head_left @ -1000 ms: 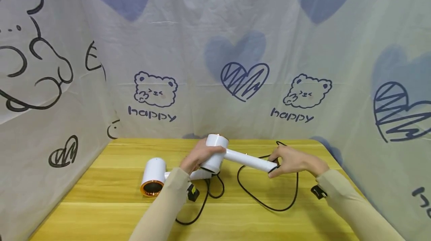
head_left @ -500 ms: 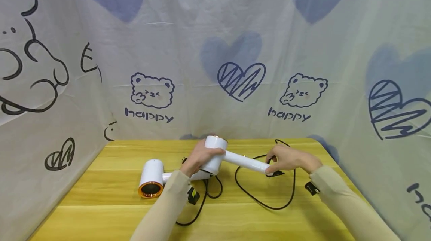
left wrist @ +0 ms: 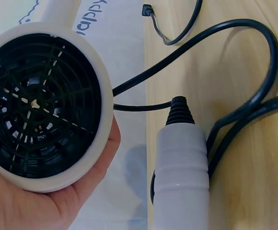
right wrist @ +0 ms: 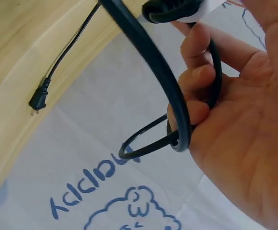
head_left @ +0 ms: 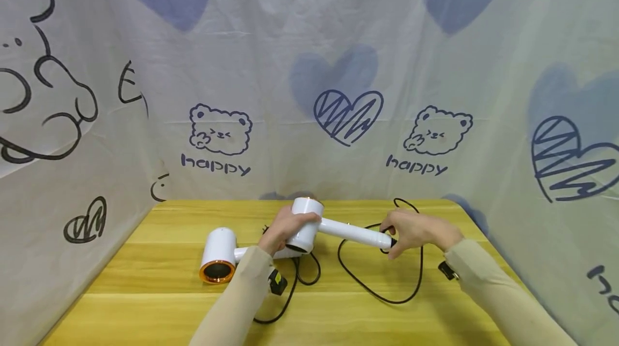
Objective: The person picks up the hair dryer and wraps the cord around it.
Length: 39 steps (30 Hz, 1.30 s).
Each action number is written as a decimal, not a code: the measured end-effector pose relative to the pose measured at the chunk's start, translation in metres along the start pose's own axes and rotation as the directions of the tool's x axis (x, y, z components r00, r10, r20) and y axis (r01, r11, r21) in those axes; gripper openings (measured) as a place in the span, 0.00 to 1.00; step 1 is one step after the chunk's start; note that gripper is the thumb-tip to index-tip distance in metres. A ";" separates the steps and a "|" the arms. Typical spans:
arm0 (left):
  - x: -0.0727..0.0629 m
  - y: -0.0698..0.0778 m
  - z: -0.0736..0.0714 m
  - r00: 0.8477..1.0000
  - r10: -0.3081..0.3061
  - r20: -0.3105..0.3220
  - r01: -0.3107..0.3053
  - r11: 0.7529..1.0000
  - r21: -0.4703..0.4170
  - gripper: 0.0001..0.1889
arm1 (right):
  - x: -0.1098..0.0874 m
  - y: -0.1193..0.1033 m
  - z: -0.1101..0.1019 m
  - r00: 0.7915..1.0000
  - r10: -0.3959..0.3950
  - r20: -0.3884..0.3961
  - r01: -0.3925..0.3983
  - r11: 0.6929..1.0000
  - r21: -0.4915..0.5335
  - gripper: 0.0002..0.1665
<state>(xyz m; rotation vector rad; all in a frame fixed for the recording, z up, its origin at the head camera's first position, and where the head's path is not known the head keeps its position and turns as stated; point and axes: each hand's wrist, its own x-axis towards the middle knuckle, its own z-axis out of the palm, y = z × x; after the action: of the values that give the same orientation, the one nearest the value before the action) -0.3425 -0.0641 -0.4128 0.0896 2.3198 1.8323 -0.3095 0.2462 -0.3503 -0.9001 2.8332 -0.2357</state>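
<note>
A white hair dryer with a barrel-shaped head is held over the table. My left hand grips its head, thumb across the front. The left wrist view looks onto the head's round black grille. At the end of the handle is my right hand, thumb and index finger close around the black cord base. In the right wrist view the other fingers curl round the looped black cord. A second white hair dryer, with an orange-rimmed mouth, lies to the left, its handle partly hidden by my left arm.
The second dryer's cord loops in front of my left arm. The first dryer's cord spreads over the right of the wooden table. A two-pin plug lies near the table's edge. Printed cloth walls stand behind and at both sides.
My right thumb and fingers have shifted from over the handle's end to just beyond it, and the black cord base now shows. My left hand keeps its grip; the dryer has sunk slightly.
</note>
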 end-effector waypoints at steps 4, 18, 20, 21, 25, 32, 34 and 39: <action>0.001 -0.002 -0.001 1.000 -0.006 0.002 0.006 1.000 -0.007 0.35 | -0.002 -0.005 -0.001 0.999 0.038 0.023 -0.038 0.999 -0.024 0.35; 0.002 -0.003 -0.003 1.000 0.003 -0.013 -0.003 1.000 -0.009 0.35 | -0.003 -0.006 0.002 0.998 -0.047 -0.035 0.045 0.997 -0.055 0.11; 0.001 -0.003 -0.003 1.000 0.006 -0.025 -0.006 1.000 0.001 0.36 | -0.003 -0.006 0.003 0.996 -0.059 -0.060 0.054 0.995 -0.082 0.10; 0.001 -0.003 -0.003 0.999 0.009 -0.032 -0.009 1.000 0.002 0.36 | -0.003 -0.006 0.003 0.995 -0.062 -0.079 0.054 0.993 -0.102 0.10; 0.000 -0.002 -0.003 0.997 0.018 -0.079 -0.019 1.000 -0.006 0.35 | 0.000 -0.004 0.006 0.977 -0.064 -0.204 0.022 0.979 -0.202 0.12; -0.003 0.001 0.000 0.986 0.026 -0.163 -0.040 0.996 -0.082 0.32 | 0.008 -0.002 0.016 0.877 -0.027 -0.479 -0.125 0.951 -0.282 0.17; -0.004 0.002 0.002 0.980 0.019 -0.199 -0.045 0.991 -0.126 0.34 | 0.011 -0.002 0.019 0.823 -0.027 -0.567 -0.153 0.951 -0.268 0.15; -0.004 0.007 0.009 0.967 -0.019 -0.255 -0.042 0.972 -0.230 0.37 | 0.020 -0.002 0.031 0.632 -0.032 -0.774 -0.194 0.961 -0.198 0.11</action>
<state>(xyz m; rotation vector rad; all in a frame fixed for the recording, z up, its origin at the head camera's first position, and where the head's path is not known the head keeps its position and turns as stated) -0.3371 -0.0551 -0.4078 -0.1770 2.2390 2.2254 -0.3184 0.2294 -0.3822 -0.8516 3.7916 -0.2922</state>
